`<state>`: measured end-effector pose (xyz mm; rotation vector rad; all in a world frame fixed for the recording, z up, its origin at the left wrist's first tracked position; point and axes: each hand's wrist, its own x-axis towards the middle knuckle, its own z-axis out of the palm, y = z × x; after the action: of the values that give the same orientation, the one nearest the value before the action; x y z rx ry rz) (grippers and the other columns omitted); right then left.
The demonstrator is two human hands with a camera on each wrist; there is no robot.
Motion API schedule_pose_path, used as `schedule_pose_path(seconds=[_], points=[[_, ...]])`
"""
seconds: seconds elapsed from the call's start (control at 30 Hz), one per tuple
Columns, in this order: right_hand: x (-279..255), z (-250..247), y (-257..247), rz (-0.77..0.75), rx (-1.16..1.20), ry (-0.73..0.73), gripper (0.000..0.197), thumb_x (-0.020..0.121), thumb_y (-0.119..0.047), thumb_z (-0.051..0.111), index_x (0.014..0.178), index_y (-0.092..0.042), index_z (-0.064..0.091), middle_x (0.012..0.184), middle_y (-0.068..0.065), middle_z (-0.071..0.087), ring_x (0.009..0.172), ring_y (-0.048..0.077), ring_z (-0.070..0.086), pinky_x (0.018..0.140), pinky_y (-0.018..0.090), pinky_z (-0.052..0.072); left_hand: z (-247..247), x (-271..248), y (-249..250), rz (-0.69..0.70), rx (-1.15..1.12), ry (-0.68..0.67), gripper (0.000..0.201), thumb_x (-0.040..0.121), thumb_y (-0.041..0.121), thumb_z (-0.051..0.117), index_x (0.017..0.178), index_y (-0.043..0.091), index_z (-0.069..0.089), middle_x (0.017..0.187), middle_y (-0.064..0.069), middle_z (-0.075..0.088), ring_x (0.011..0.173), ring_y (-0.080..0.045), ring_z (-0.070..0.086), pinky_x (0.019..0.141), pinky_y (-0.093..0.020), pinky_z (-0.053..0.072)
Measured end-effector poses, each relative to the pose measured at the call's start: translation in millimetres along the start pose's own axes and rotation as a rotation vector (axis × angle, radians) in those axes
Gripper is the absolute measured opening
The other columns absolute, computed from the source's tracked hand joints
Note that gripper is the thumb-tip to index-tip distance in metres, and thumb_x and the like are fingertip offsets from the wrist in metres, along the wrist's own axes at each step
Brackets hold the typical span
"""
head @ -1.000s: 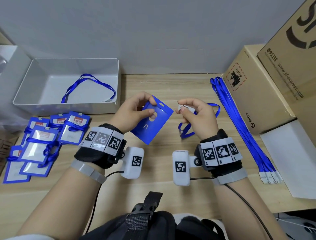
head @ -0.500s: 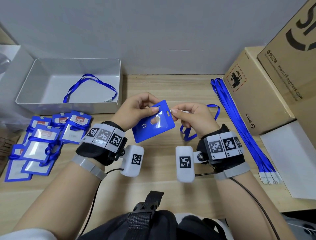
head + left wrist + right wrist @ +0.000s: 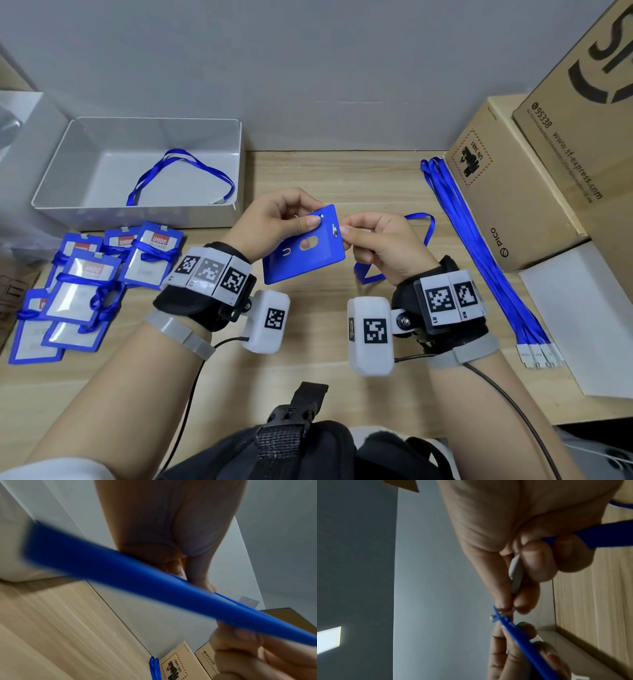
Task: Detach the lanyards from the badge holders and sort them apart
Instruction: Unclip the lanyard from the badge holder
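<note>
My left hand [image 3: 291,219] pinches the top edge of a blue badge holder [image 3: 305,253], held back side up above the middle of the table. My right hand [image 3: 370,236] pinches the lanyard's clip [image 3: 337,231] at the holder's slot, with the blue lanyard [image 3: 421,222] trailing behind the hand onto the table. In the right wrist view the clip [image 3: 516,574] lies between thumb and fingers and meets the holder's edge [image 3: 513,628]. In the left wrist view the badge holder [image 3: 137,585] crosses the picture as a blurred blue band.
A white tray [image 3: 68,154] at the back left holds one loose lanyard [image 3: 181,174]. Several badge holders wrapped in lanyards [image 3: 89,284] lie at the left. A bundle of straight lanyards [image 3: 479,253] lies beside cardboard boxes [image 3: 507,192] at the right. White paper [image 3: 582,315] covers the right corner.
The hands came together: the badge holder turned and rose toward the right hand, and the right hand brought the clip to the holder's slot edge.
</note>
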<state>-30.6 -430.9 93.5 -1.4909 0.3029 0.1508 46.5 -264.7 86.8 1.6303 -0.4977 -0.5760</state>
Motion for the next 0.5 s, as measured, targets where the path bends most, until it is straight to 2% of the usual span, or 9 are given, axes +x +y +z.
schedule_pose_path(seconds=[0.1, 0.17, 0.23, 0.37, 0.43, 0.5], points=[[-2.0, 5.2, -1.3, -0.006, 0.138, -0.031, 0.019, 0.093, -0.010, 0.043, 0.077, -0.011, 0.052, 0.052, -0.005, 0.055, 0.035, 0.006, 0.032, 0.041, 0.016, 0.026, 1.6, 0.5, 1.5, -0.004, 0.025, 0.001, 0.020, 0.085, -0.002, 0.057, 0.083, 0.017, 0.060, 0.058, 0.011, 0.065, 0.053, -0.004, 0.056, 0.061, -0.015, 0.045], [-4.0, 7.2, -3.4, -0.027, 0.162, -0.026, 0.018, 0.095, -0.013, 0.038, 0.079, -0.011, 0.047, 0.049, -0.010, 0.054, 0.034, 0.005, 0.034, 0.039, 0.016, 0.025, 1.6, 1.1, 1.0, -0.011, 0.059, 0.003, 0.021, 0.084, -0.001, 0.060, 0.081, 0.020, 0.061, 0.059, 0.012, 0.066, 0.060, -0.010, 0.056, 0.063, -0.020, 0.044], [-5.8, 8.5, -6.1, -0.038, 0.119, -0.018, 0.016, 0.095, -0.016, 0.040, 0.081, -0.013, 0.046, 0.048, -0.011, 0.054, 0.035, 0.003, 0.035, 0.040, 0.017, 0.023, 0.7, 1.8, -0.4, -0.019, 0.082, 0.002, 0.020, 0.082, 0.003, 0.064, 0.079, 0.023, 0.062, 0.060, 0.013, 0.066, 0.069, -0.020, 0.053, 0.067, -0.027, 0.042], [-6.2, 9.3, -7.8, -0.062, 0.020, -0.002, 0.011, 0.089, -0.012, 0.052, 0.081, -0.014, 0.045, 0.053, -0.006, 0.055, 0.037, 0.002, 0.040, 0.040, 0.013, 0.026, -0.2, 1.7, -0.8, -0.021, 0.104, -0.003, 0.009, 0.072, 0.021, 0.065, 0.078, 0.028, 0.064, 0.066, 0.010, 0.066, 0.074, -0.022, 0.055, 0.072, -0.031, 0.045], [-6.1, 7.1, -7.6, -0.064, -0.022, 0.002, 0.014, 0.087, -0.007, 0.054, 0.083, -0.016, 0.044, 0.060, 0.002, 0.055, 0.038, 0.003, 0.039, 0.040, 0.013, 0.029, -2.2, 1.9, -1.3, -0.029, 0.134, 0.002, 0.013, 0.076, 0.015, 0.068, 0.079, 0.027, 0.064, 0.064, 0.012, 0.066, 0.075, -0.022, 0.055, 0.073, -0.031, 0.045], [-6.4, 3.7, -7.5, -0.064, -0.078, -0.020, 0.019, 0.087, -0.001, 0.053, 0.087, -0.018, 0.043, 0.058, 0.003, 0.058, 0.038, 0.005, 0.037, 0.041, 0.013, 0.032, -4.6, 1.7, -1.6, -0.036, 0.171, 0.004, 0.020, 0.082, 0.006, 0.066, 0.079, 0.026, 0.064, 0.062, 0.013, 0.065, 0.074, -0.022, 0.054, 0.072, -0.031, 0.044]])
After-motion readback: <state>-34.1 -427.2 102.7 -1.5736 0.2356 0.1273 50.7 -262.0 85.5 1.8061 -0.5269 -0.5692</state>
